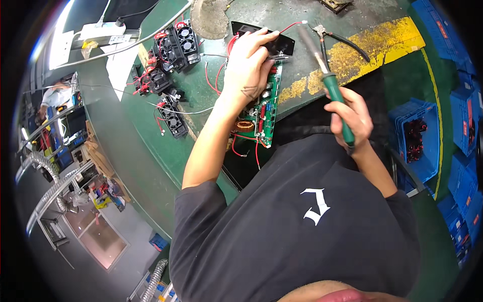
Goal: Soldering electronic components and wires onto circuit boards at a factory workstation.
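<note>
My right hand point(352, 113) is closed round the green handle of a soldering iron point(329, 80), its metal shaft pointing away from me and blurred at the far end. My left hand point(247, 65) lies over a green circuit board point(274, 103) and grips a black panel point(287, 45) at the board's far end; its fingertips are partly hidden. On the board's near part sit a copper-wound coil point(245, 126) and red components. Red wires with bare ends hang from it. Beyond the panel, one red wire point(292, 25) reaches toward a pair of pliers point(347, 43).
Several black fans point(178, 45) with red wires lie left of the board. A power strip point(103, 31) and white paper point(121, 68) are farther left. Worn yellow paint point(377, 40) marks the bench edge. Blue crates point(420, 131) stand at the right, one holding dark red parts.
</note>
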Demonstrator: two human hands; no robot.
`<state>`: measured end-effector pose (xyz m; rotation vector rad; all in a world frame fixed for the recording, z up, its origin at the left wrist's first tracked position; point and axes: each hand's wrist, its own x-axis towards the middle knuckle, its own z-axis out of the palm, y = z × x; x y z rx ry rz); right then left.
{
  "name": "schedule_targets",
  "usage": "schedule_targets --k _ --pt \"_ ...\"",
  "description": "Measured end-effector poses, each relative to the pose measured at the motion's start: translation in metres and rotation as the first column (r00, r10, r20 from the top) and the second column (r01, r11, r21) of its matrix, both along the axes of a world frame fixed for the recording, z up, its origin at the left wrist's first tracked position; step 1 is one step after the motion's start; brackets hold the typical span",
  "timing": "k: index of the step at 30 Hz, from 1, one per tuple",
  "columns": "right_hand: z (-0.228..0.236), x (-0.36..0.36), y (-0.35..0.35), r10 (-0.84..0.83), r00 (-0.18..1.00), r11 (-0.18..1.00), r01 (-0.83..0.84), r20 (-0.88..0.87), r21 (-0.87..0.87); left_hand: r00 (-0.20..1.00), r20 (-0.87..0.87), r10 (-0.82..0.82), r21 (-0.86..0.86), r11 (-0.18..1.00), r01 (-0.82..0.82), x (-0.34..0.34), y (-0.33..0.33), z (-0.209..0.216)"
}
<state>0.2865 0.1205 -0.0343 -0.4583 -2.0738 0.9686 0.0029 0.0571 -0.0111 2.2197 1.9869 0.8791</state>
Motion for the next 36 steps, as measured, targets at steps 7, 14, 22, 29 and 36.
schedule_targets --k 7,14,22,29,36 --pt "0.031 0.035 0.007 -0.067 0.997 0.996 0.065 -0.036 -0.064 0.991 -0.1 0.09 0.007 0.996 -0.09 0.005 0.001 0.0" --pt "0.044 0.053 0.007 0.036 0.998 0.984 -0.045 -0.052 -0.175 0.996 -0.008 0.089 -0.056 0.994 -0.089 0.001 0.0 -0.005" --pt "0.033 0.041 0.006 0.122 0.982 0.913 -0.168 -0.145 -0.373 0.991 -0.078 0.105 -0.022 0.994 -0.107 0.003 0.004 -0.006" --pt "0.014 0.036 0.001 0.053 0.971 0.831 -0.173 -0.234 -0.528 0.991 -0.074 0.111 -0.01 0.994 -0.112 0.002 0.004 -0.008" --pt "0.01 0.028 -0.002 0.008 0.969 0.782 -0.161 -0.248 -0.603 0.987 -0.096 0.129 0.027 0.992 -0.127 0.001 0.001 -0.008"
